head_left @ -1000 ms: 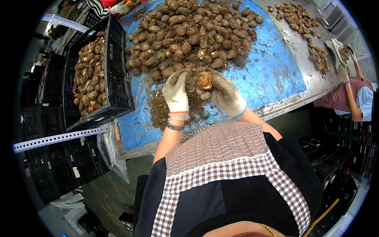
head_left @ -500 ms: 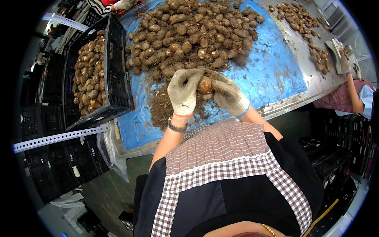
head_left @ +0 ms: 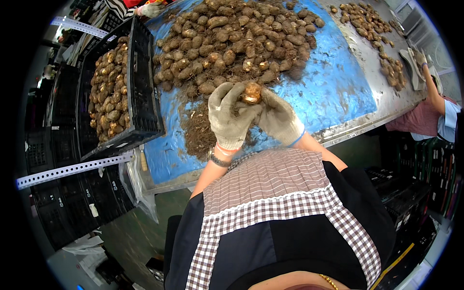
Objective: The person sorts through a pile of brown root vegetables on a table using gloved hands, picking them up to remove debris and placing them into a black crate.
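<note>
My left hand (head_left: pixel 229 116), in a soiled pale knit glove, curls around the lower left of a brown tuber (head_left: pixel 252 93) with an orange-tan top. My right hand (head_left: pixel 280 117), gloved alike, grips the same tuber from the right, its fingers partly hidden. Both are raised over a blue plastic sheet (head_left: pixel 338 82). A large heap of hairy brown tubers (head_left: pixel 232 43) lies just beyond my hands. A mat of loose roots and soil (head_left: pixel 195 130) lies beside and under my left hand.
A black crate (head_left: pixel 145 82) of tubers stands at left, near a perforated metal bar (head_left: pixel 72 169). On the metal table (head_left: pixel 357 43) at right are more tubers. A co-worker's arm (head_left: pixel 435 99) reaches toward a scoop-like tray (head_left: pixel 413 70); another gloved hand (head_left: pixel 152 8) shows at top left.
My left hand has turned and shifted right, its back and fingers now more over the tuber, which sits slightly higher. The co-worker's arm at right has reached farther up the table.
</note>
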A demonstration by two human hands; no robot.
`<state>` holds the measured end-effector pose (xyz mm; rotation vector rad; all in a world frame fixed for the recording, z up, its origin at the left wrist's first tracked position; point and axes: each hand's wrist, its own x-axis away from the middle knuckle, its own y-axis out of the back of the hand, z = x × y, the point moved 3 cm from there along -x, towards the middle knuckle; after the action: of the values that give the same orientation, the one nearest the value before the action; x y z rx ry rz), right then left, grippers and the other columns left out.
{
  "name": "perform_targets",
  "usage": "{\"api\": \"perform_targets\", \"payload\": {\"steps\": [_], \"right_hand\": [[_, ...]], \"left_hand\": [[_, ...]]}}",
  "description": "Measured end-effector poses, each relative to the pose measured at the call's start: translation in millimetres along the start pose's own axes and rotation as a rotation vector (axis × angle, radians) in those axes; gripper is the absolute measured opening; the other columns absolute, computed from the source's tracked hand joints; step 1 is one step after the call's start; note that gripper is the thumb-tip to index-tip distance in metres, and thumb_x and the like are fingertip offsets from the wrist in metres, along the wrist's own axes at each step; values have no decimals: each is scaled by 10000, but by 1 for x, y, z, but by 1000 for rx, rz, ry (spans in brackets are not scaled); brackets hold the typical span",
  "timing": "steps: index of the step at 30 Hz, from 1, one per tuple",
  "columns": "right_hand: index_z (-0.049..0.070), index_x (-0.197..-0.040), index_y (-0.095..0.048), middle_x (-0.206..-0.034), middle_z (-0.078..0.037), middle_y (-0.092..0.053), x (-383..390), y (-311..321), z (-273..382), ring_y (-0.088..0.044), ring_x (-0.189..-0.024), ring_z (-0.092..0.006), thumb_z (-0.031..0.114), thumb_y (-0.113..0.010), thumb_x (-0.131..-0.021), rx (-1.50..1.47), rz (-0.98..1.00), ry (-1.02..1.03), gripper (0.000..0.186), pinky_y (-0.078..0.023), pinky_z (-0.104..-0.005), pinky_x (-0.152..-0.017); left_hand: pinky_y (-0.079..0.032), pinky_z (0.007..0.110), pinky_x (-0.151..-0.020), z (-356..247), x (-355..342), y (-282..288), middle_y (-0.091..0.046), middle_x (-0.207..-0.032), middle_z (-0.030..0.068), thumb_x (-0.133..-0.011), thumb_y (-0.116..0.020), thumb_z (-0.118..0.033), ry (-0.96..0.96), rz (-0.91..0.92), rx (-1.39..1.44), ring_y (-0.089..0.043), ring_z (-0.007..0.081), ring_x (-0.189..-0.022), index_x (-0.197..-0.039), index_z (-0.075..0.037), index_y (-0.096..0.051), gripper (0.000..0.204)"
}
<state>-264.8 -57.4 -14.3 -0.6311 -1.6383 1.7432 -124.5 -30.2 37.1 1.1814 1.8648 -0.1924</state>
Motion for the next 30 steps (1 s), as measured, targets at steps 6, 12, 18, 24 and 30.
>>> {"api": "perform_targets", "payload": {"steps": [6, 12, 18, 24, 30], "right_hand": [[-19, -1400, -473, -1357, -175, -569, -1, -2, 4, -586, -1224, -281, 216, -452, -1068, 296, -101, 113, 407, -501, -436, -1060], [50, -1492, -406, -1382, -115, -565, 4, -30, 21, -599, -1196, -201, 166, -592, -1007, 796, 69, 258, 532, -579, -380, -913], [36, -1481, -415, -1318, -118, -598, 9, -34, 24, -632, -1113, -189, 173, -629, -986, 637, -45, 91, 557, -591, -358, -865], [22, -1442, -441, -1320, -130, -579, 11, -29, 16, -644, -1062, -199, 170, -619, -998, 540, -83, 227, 500, -606, -353, -847], [-3, -1448, -405, -1316, -188, -582, 4, -22, 5, -632, -1178, -285, 243, -562, -1038, 825, 106, 399, 503, -632, -438, -869]], "left_hand": [[-589, 372, -818, 3, 2, -5, -669, -1134, 129, -690, -872, -74, 8, -40, 55, -656, 292, -1016, -1222, -56, -685, 565], [-571, 395, -855, 6, -1, -5, -685, -1146, 143, -722, -832, -37, 23, 34, 17, -658, 300, -1032, -1200, -22, -690, 500], [-580, 362, -899, -1, -4, -5, -668, -1190, 144, -759, -805, 19, 69, 138, 85, -665, 265, -1062, -1208, -8, -689, 465], [-564, 351, -804, -6, -6, -12, -720, -1038, 124, -750, -790, 7, 29, 42, 123, -677, 259, -969, -1106, -41, -746, 363], [-561, 302, -743, 8, -6, -5, -738, -949, 110, -861, -672, 62, 229, 17, 139, -698, 197, -839, -1018, 5, -747, 184]]}}
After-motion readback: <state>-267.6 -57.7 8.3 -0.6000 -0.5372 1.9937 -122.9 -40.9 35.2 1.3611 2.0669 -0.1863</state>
